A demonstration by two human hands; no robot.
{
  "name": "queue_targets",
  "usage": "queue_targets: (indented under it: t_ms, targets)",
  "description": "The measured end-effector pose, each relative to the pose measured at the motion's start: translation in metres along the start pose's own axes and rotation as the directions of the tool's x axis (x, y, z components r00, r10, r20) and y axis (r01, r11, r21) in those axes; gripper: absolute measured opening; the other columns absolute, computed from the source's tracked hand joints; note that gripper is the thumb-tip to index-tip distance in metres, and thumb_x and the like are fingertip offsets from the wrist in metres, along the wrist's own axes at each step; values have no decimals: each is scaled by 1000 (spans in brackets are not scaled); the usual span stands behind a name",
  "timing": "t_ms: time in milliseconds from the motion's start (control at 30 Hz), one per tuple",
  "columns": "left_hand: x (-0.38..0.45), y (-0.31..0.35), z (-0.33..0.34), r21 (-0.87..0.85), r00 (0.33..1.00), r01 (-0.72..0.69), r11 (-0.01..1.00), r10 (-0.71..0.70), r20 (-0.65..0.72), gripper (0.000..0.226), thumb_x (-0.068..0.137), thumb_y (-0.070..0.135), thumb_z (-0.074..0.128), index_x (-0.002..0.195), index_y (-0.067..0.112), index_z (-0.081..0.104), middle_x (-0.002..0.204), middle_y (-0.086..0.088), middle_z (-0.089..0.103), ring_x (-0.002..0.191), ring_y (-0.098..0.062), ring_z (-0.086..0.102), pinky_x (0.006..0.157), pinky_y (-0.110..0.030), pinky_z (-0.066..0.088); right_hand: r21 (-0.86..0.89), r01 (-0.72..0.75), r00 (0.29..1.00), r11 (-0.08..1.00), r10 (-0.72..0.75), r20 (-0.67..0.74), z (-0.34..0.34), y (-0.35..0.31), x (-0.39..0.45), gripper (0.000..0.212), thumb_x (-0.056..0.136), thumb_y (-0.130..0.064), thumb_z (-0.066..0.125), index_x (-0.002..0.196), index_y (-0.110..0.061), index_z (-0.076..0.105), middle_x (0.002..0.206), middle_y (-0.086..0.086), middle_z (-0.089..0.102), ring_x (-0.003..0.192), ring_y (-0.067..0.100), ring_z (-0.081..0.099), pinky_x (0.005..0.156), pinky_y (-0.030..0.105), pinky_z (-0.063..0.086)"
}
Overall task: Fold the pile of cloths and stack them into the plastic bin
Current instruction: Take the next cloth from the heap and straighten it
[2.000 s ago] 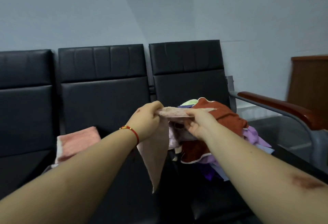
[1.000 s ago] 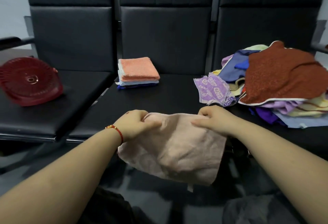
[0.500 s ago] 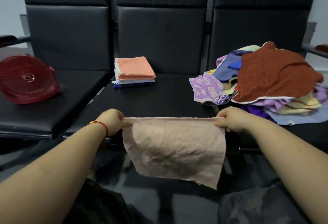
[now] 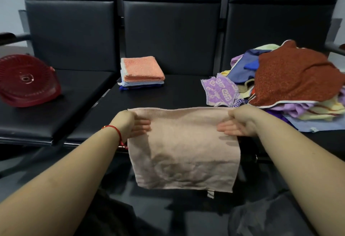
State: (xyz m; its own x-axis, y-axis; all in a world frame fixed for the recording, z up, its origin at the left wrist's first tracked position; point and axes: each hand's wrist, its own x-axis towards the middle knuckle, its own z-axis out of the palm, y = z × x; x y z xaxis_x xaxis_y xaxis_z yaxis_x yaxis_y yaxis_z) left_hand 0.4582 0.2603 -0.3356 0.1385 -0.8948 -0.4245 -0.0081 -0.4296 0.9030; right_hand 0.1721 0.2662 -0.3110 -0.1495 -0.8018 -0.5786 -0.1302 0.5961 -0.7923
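Both hands flat, fingers straight: left hand (image 4: pixel 133 124) and right hand (image 4: pixel 238 122) press the beige terry cloth (image 4: pixel 183 149) over the black seat (image 4: pixel 168 95) edge. Folded stack (image 4: pixel 141 72) waits behind; jumbled cloth pile (image 4: pixel 291 80) remains; red plastic bin (image 4: pixel 28 80) unfilled.

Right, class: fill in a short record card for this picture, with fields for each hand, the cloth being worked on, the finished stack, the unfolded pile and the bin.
left hand: fingers straight, flat on the beige cloth's left edge
right hand: fingers straight, flat on its right edge
beige cloth: spread flat, top part on the seat, rest hanging over the front edge
stack: folded, orange cloth on top, middle seat
pile: unfolded, rust cloth on top, right
red bin: left seat, tipped, no cloths visible in it
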Motion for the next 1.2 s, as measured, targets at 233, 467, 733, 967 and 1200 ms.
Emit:
queue_targets:
  t_ms: [233, 467, 733, 967, 1200]
  targets:
    - [26, 15, -3, -465, 962, -260, 847, 268, -50, 32, 95, 27, 41, 71, 9, 52, 109, -13, 63, 96, -27, 64, 84, -35, 48, 578, 340, 925, 742, -376, -61, 18, -22, 22, 38, 102, -35, 35, 134, -17, 46, 116, 6, 63, 110, 23, 59, 83, 36, 46]
    - [37, -5, -21, -147, 977, -139, 979, 112, -182, 7, 83, 17, 67, 85, 11, 63, 93, -11, 62, 90, -30, 62, 87, -43, 52, 536, 153, 983, 830, -181, 0, 27, -6, 47, 11, 93, -11, 52, 102, -11, 58, 104, 11, 63, 81, 20, 63, 62, 35, 53]
    - [14, -8, -36, -42, 952, -54, 998, 64, 300, 39, 82, -17, 43, 59, 14, 41, 71, -6, 44, 67, -15, 49, 54, -20, 53, 424, 181, 982, 887, -139, -128, -8, -5, 33, 30, 90, 4, 31, 73, -16, 47, 70, -1, 44, 59, 7, 40, 32, 8, 30]
    - [4, -4, -15, -4, 951, 35, 999, -32, 308, 38, 91, 11, 43, 127, 21, 51, 117, -5, 54, 90, -19, 59, 66, -30, 54, 117, 85, 996, 990, -84, -8, -15, 15, 32, 33, 86, 3, 42, 103, -18, 60, 88, 4, 56, 73, 15, 52, 55, 24, 48]
    - [29, -6, -1, 85, 997, -60, 995, 56, 53, 49, 87, -7, 46, 128, 17, 57, 115, -13, 60, 89, -25, 58, 83, -37, 51, -22, 173, 978, 985, -174, -118, -13, 17, 52, 43, 85, 9, 50, 116, -19, 63, 104, 13, 63, 79, 24, 57, 76, 35, 50]
